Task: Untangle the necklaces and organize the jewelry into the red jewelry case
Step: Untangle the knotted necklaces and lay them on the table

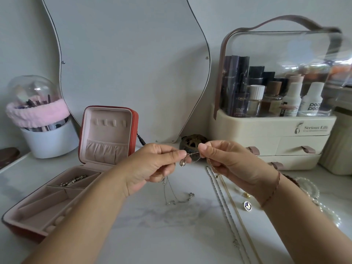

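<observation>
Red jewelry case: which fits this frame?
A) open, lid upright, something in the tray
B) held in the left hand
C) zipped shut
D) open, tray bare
A: the red jewelry case stands open, lid upright, with a patterned piece lying in a rear tray compartment.

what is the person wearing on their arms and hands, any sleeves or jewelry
No sleeves show: both forearms are bare. The right hand has a thin reddish-brown bracelet around its wrist, a fine twisted cord or chain. The left hand shows no bracelet or watch at its wrist. The visible thumbnails look short and unpainted.
</observation>
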